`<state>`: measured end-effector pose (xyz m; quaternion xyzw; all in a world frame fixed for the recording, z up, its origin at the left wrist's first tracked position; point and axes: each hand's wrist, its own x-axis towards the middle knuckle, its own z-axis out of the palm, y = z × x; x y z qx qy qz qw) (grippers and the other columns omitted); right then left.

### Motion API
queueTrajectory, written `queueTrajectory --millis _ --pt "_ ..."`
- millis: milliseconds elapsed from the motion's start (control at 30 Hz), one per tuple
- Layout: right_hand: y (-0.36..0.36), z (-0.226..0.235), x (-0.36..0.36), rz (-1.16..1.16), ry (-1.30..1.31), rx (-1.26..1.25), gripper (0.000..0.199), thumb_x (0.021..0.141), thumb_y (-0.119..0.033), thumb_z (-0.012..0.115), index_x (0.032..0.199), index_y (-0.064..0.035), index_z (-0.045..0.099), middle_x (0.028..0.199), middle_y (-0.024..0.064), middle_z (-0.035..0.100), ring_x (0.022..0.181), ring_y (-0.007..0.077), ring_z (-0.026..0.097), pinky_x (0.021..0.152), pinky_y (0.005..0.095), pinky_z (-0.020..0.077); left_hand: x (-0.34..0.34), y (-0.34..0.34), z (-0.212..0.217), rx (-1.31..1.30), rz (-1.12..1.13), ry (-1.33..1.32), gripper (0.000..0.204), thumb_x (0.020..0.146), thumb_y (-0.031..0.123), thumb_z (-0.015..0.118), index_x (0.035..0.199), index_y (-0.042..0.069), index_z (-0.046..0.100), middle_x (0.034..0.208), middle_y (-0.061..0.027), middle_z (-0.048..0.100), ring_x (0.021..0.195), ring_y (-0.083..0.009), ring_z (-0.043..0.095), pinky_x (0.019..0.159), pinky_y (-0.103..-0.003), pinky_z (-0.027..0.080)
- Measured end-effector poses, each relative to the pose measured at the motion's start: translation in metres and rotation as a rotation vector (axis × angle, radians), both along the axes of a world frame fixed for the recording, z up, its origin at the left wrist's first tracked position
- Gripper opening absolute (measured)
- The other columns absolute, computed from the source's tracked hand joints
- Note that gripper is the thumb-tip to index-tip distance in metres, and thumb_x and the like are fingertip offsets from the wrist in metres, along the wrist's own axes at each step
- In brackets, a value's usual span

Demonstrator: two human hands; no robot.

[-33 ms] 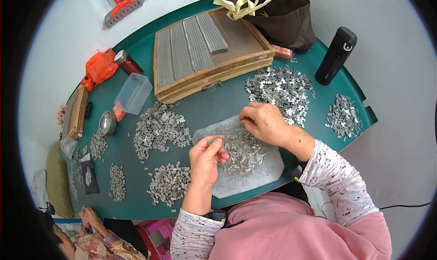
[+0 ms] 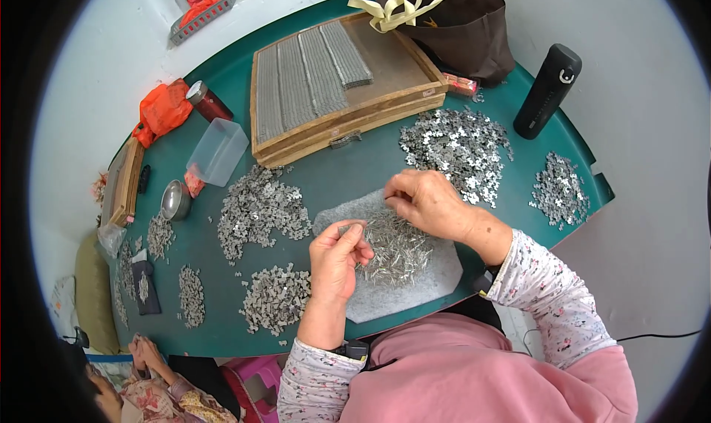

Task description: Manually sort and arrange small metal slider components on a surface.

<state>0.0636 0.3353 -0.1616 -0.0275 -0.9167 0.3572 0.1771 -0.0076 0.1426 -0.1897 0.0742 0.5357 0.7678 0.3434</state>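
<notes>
4 packed grey rows [image 2: 315, 67] seem done on the wooden tray [image 2: 404, 52]; slim metal pins [image 2: 400, 256] on the pale mat [image 2: 378, 304] and heaped pieces [image 2: 455, 149] on the worktop [image 2: 348, 171] remain loose. left hand [image 2: 333, 264] and right hand [image 2: 429, 204] curl by the pins, fingertips pinched; i cannot tell what they hold.

We seem to be in a small assembly workroom: heaps of tiny metal pieces [image 2: 455, 145] and a wooden tray [image 2: 404, 60] bearing grey strips [image 2: 285, 82] share a green tabletop [image 2: 333, 172], a second person [image 2: 152, 401] sits at its edge, and white walls [image 2: 622, 171] stand close by.
</notes>
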Motion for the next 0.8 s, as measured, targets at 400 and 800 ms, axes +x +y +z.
queueTrajectory --millis 400,800 --pt "-0.034 -0.031 -0.008 0.096 -0.047 -0.785 0.014 0.082 -0.007 0.063 0.093 0.0021 0.063 0.076 0.0065 0.065 0.071 0.0097 0.060 0.065 0.0264 0.0503 0.004 0.002 -0.001 0.047 0.037 -0.026 0.014 0.088 0.008 0.061 0.099 -0.001 0.059 0.073 -0.0082 0.062 0.060 -0.0187 0.062 0.052 -0.026 0.049" --pt "-0.039 -0.022 -0.003 0.082 0.012 -0.689 0.014 0.079 -0.003 0.061 0.092 0.0011 0.060 0.072 0.0056 0.062 0.065 0.0099 0.059 0.058 0.0268 0.0488 0.000 -0.005 0.002 0.042 0.024 -0.009 0.013 0.088 0.008 0.061 0.097 -0.002 0.060 0.074 -0.0093 0.064 0.059 -0.0185 0.062 0.052 -0.026 0.050"
